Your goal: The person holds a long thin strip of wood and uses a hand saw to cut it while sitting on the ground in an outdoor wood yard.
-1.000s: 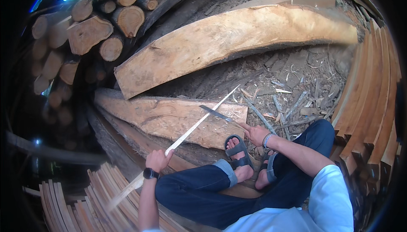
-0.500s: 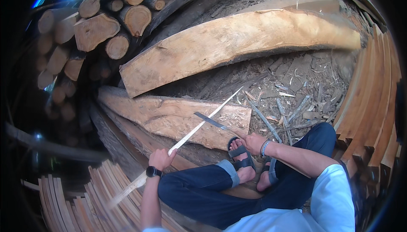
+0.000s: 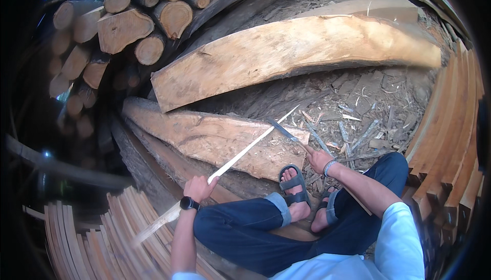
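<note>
My left hand is closed around a long pale wooden strip, which slants from beside my left forearm up to a thin tapered tip. Closed on the handle of a dark-bladed knife is my right hand. The blade lies near the strip's far end; whether it touches the wood I cannot tell. Below both tools rests a flat wooden slab with shavings scattered on its right end. My fingers hide part of the knife's handle.
A larger curved plank lies beyond the slab. Cut logs are stacked at the far left. Sawn boards stand along the right, and thin strips at the lower left. Sticks and chips litter the ground near my sandalled feet.
The knife has moved up and right along the strip toward its tip, its blade now angled more steeply. My left hand keeps its hold; the view has shifted slightly.
</note>
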Demonstrator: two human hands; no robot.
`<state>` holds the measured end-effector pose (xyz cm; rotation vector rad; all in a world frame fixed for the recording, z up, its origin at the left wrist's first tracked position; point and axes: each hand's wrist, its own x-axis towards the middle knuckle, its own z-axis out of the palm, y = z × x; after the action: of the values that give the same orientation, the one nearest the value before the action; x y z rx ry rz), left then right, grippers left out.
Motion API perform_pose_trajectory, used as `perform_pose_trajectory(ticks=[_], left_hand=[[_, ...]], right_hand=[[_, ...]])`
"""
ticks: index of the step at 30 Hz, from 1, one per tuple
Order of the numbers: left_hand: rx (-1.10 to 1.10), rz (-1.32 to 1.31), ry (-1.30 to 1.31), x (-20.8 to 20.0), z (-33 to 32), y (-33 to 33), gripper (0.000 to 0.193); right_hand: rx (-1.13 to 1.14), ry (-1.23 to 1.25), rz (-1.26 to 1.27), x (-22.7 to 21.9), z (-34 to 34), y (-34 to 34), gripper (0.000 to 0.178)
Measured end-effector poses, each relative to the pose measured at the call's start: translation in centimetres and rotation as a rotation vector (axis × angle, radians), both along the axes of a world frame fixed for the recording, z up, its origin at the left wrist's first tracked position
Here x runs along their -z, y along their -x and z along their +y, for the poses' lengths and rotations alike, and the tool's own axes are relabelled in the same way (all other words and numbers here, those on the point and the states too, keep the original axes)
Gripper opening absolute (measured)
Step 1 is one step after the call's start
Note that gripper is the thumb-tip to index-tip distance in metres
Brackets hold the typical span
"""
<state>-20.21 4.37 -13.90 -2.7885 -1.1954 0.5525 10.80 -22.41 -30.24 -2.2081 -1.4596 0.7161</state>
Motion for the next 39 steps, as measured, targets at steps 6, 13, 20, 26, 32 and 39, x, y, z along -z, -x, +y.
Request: perform_pose_trajectory(ticks=[6,13,20,26,32,39], left_hand=[[-0.036,-0.011,0.029,0.1,0.0,0.6,0.076],[-0.038,-0.014,0.037,0.6,0.6,1.1,0.076],[-0.035,-0.002,0.045,0.1,0.3,-0.1,0.075],[-0.086,0.037,0.080,-0.1,0.1,0.2,0.076],[-0.076,0.039,0.072,-0.2,0.3,0.1,0.076],[-0.093,0.026,0.082,-0.2,0.1,0.6,0.076]], right_hand=[[-0.109,-0.081,0.139,-5.0,1.1,4.2,0.049],[-0.107,-0.016,0.114,-5.8,0.8,5.3,0.049],[-0.194,-0.033,-0.098,-3.4,1.4,4.6,0.040],[-0.163,0.032,0.278,-6.9,2.0,5.8,0.052],[-0.038,-0.153,-0.187,-4.9,1.8,14.0,0.052],[0.030,0.067,0.286,-7.1,1.9,9.1,0.052]])
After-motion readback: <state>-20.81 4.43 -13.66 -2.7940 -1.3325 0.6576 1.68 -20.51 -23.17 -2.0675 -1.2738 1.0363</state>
